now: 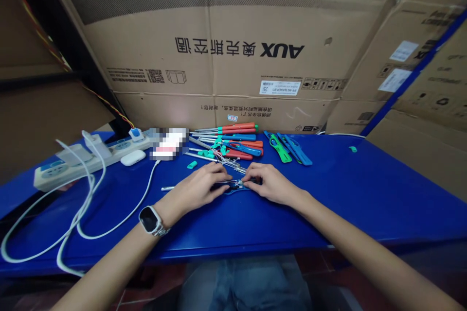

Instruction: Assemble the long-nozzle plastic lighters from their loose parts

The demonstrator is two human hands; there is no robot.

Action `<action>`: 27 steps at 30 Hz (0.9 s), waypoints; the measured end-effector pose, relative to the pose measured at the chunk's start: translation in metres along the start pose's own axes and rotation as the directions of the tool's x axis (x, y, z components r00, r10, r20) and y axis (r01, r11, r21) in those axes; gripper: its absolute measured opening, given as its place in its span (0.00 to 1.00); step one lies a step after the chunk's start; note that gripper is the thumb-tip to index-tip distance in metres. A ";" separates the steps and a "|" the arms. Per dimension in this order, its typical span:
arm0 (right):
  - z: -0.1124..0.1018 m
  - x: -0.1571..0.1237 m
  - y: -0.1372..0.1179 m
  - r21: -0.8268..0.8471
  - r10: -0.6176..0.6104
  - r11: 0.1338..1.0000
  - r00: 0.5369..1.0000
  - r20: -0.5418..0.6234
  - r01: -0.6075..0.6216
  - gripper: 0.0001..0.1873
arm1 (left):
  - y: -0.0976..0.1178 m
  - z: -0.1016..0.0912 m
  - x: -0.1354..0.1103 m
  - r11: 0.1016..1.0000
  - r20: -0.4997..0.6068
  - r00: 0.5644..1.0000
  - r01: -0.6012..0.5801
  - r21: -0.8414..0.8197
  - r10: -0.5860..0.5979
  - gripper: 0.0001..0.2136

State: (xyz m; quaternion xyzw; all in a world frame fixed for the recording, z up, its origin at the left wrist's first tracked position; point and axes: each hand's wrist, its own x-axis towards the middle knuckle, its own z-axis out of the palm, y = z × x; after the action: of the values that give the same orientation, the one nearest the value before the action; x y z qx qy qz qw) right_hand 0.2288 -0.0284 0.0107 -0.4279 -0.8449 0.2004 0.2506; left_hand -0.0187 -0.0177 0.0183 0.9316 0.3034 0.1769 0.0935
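At the worktop (292, 226), left hand (206, 182) and right hand (270, 182) pinch a lighter (168, 188) between them, wires showing at its blue shell (235, 191); a closed white case (133, 157), contents hidden, lies near the power strip (116, 150).

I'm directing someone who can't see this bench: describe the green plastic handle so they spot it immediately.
On the blue table, find the right hand and look just beyond it, toward the cardboard wall. The green plastic handle lies there at a slant, immediately left of some blue handles. Its green color sets it apart from them.
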 end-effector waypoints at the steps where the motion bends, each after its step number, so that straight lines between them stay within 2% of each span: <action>1: 0.000 0.000 0.000 0.002 0.003 1.000 1.000 -0.003 -0.003 0.05 | 0.002 0.004 0.002 1.000 0.008 1.000 -0.021 0.021 0.021 0.12; 5: 0.001 -0.001 -0.001 0.004 -0.002 1.000 1.000 -0.005 0.002 0.05 | 0.002 0.014 0.002 0.997 0.007 0.998 -0.061 0.041 0.061 0.13; 10: -0.001 0.000 -0.002 -0.015 0.011 1.000 1.000 0.010 -0.011 0.04 | 0.000 0.014 -0.004 0.998 -0.037 0.997 -0.069 0.008 0.069 0.13; 16: -0.006 0.008 -0.014 -0.179 0.020 0.984 0.998 0.062 -0.009 0.04 | -0.004 0.018 -0.001 0.992 -0.088 0.996 -0.018 -0.123 0.008 0.10; 22: 0.001 0.024 -0.022 -0.214 0.024 0.977 0.997 0.076 -0.008 0.04 | -0.004 0.022 0.001 0.987 -0.123 0.992 -0.002 -0.162 -0.018 0.10; 27: 0.004 0.028 -0.027 -0.282 0.058 0.959 0.993 0.104 -0.026 0.04 | -0.003 0.025 0.000 0.977 -0.128 0.986 0.082 -0.195 -0.108 0.07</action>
State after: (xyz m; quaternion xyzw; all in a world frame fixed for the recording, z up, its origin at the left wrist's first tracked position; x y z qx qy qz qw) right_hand 0.1959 -0.0209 0.0297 -0.4652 -0.8681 0.1075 0.1358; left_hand -0.0105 -0.0171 -0.0054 0.8885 0.3350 0.2643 0.1689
